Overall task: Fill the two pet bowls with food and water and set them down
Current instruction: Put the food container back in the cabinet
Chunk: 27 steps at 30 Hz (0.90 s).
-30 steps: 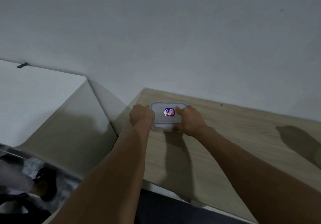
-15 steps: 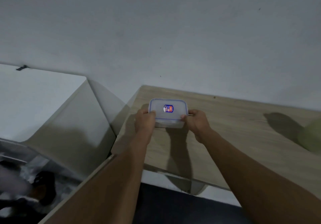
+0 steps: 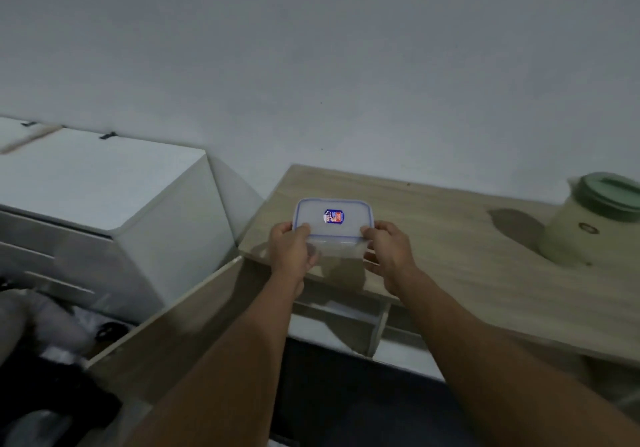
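Observation:
A small clear plastic container (image 3: pixel 332 221) with a blue-rimmed lid and a red and blue sticker is held over the left end of the wooden table (image 3: pixel 450 256). My left hand (image 3: pixel 291 249) grips its left side and my right hand (image 3: pixel 389 249) grips its right side. The container is lifted a little above the tabletop, near the front edge. What is inside it is hidden. No pet bowl shows in view.
A pale green jug with a dark green lid (image 3: pixel 588 218) stands at the table's right end. A white cabinet (image 3: pixel 104 186) stands to the left, with a gap between it and the table. Dark floor and clutter lie at the lower left. A plain wall is behind.
Both hands have pulled the container from the table's back left corner toward the front edge and lifted it. The view has shifted, and the jug has come into sight.

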Tool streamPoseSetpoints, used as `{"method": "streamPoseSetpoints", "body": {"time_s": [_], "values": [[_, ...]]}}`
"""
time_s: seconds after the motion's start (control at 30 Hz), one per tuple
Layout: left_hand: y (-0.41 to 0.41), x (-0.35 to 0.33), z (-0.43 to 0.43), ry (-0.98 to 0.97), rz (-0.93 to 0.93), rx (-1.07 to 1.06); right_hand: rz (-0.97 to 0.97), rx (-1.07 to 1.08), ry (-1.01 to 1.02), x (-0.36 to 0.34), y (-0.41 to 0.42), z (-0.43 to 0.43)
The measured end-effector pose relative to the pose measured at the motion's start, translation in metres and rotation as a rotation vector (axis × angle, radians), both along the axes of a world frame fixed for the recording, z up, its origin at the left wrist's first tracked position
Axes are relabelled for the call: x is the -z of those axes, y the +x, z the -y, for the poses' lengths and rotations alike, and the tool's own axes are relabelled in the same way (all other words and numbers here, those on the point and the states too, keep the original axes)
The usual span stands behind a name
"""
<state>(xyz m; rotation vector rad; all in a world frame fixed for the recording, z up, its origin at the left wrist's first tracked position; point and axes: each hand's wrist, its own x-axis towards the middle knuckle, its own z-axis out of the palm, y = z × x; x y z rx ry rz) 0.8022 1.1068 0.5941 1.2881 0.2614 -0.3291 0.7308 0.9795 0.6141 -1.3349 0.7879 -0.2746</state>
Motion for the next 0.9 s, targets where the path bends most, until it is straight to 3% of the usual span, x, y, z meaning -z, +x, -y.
{"method": "streamPoseSetpoints", "body": {"time_s": [0.2, 0.43, 0.9], "values": [[-0.077, 0.024, -0.032, 0.042, -0.048, -0.042, -0.015, -0.032, 0.141, 0.019, -0.073, -0.036], [-0.134, 0.056, -0.061, 0.089, -0.116, -0.070, -0.017, 0.087, 0.192, 0.071, -0.121, -0.066], [-0.110, 0.195, -0.097, 0.149, -0.174, -0.019, -0.108, 0.305, 0.240, 0.212, -0.108, -0.122]]}}
